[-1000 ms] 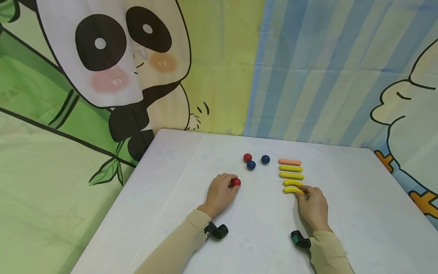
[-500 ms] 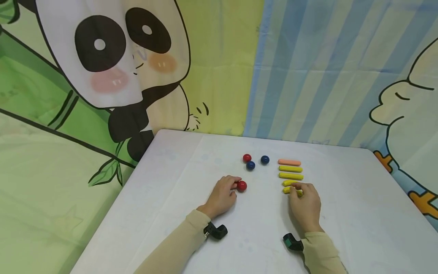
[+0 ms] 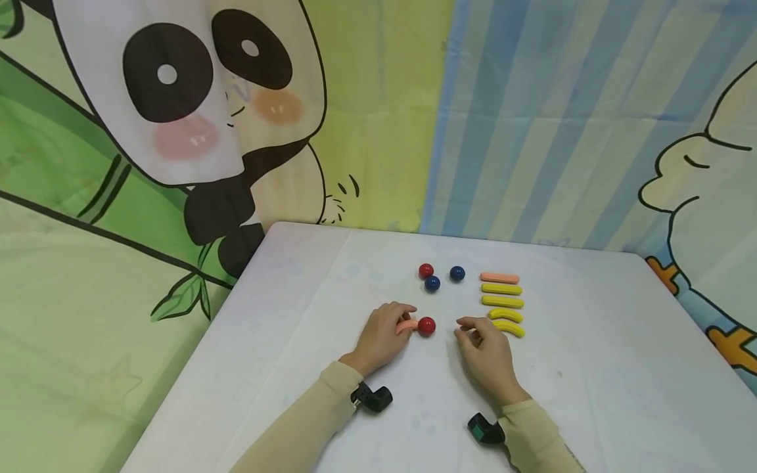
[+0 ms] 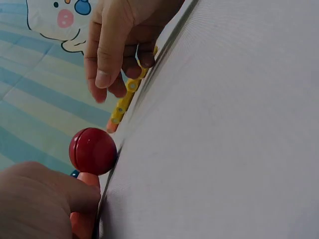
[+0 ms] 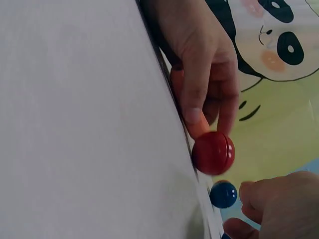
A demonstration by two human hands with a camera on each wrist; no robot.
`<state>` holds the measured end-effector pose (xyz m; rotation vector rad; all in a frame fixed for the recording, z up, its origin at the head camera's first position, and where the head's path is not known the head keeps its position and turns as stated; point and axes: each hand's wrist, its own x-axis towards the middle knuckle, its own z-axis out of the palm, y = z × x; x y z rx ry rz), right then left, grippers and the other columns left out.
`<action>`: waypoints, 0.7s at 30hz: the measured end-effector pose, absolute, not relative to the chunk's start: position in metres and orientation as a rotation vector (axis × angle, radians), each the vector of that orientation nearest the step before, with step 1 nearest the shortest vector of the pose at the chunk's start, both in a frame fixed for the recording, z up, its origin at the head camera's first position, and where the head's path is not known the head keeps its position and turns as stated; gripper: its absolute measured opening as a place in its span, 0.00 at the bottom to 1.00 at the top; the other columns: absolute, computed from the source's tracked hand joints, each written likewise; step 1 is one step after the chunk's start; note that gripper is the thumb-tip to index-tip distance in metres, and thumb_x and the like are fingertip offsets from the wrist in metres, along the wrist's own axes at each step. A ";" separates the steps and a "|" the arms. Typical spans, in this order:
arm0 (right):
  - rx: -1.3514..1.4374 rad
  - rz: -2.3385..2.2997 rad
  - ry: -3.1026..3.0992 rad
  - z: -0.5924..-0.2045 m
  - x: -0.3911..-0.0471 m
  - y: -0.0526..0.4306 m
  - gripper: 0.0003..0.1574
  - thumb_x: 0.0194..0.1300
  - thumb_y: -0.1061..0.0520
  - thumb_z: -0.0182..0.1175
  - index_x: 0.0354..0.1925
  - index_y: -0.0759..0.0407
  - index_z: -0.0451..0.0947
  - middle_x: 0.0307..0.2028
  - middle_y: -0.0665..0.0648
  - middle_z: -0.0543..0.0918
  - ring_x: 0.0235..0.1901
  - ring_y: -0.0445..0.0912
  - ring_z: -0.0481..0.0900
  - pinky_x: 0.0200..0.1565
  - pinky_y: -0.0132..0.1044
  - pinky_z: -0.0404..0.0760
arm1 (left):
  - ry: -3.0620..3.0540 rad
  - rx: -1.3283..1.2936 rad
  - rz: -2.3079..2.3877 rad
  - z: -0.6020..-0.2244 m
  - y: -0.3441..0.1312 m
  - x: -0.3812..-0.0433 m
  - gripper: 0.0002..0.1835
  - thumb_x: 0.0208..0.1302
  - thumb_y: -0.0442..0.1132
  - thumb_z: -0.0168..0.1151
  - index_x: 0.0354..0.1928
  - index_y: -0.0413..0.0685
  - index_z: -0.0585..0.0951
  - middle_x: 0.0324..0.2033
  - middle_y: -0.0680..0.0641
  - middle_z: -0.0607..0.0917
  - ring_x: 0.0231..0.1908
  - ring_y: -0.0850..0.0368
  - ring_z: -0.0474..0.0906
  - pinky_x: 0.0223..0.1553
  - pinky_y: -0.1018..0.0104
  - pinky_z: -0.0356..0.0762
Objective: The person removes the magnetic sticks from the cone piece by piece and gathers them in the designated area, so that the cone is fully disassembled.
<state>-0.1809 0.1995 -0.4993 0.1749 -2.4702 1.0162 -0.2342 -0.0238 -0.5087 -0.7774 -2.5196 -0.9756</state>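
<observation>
My left hand [image 3: 381, 335] pinches a curved orange toy stick [image 3: 407, 325] low over the white table. A glossy red ball [image 3: 426, 326] touches the stick's right end; in the right wrist view the same ball [image 5: 213, 153] sits beyond the thumb. My right hand [image 3: 487, 358] hovers to the right of the ball, fingers loosely bent and nothing between them. In the left wrist view this hand [image 4: 119, 45] hangs apart from the ball. Just behind it lie two curved yellow sticks [image 3: 505, 315], the nearer partly covered by the hand.
Two straight yellow sticks [image 3: 502, 301] and an orange stick [image 3: 499, 278] continue the row on the right. Farther back are a second red ball [image 3: 426, 270] and two dark blue balls [image 3: 457, 274]. A printed curtain [image 3: 378, 118] hangs behind the table [image 3: 307, 289].
My right hand has left the nearest yellow stick and moved left toward the red ball. The ball has shifted right from my left fingertips, and the orange stick now shows.
</observation>
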 end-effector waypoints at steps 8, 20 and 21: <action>0.375 0.970 -2.566 -0.503 -0.178 0.176 0.26 0.55 0.51 0.73 0.52 0.56 0.81 0.44 0.52 0.83 0.45 0.47 0.77 0.46 0.46 0.76 | -2.525 -0.986 -1.160 -0.510 -0.024 -0.233 0.19 0.61 0.38 0.68 0.55 0.50 0.79 0.39 0.54 0.82 0.39 0.62 0.76 0.42 0.70 0.75; 0.175 0.913 -2.597 -0.502 -0.179 0.177 0.28 0.53 0.49 0.75 0.51 0.57 0.80 0.42 0.54 0.82 0.40 0.48 0.75 0.41 0.43 0.73 | -2.564 -0.778 -0.902 -0.508 -0.024 -0.233 0.14 0.58 0.43 0.71 0.47 0.53 0.84 0.33 0.56 0.81 0.34 0.63 0.71 0.37 0.69 0.69; 0.160 0.927 -2.598 -0.502 -0.179 0.178 0.28 0.53 0.49 0.75 0.51 0.57 0.80 0.42 0.55 0.82 0.40 0.49 0.75 0.42 0.43 0.73 | -2.572 -0.757 -0.881 -0.507 -0.024 -0.233 0.13 0.58 0.44 0.71 0.46 0.53 0.84 0.33 0.57 0.81 0.34 0.63 0.71 0.37 0.68 0.69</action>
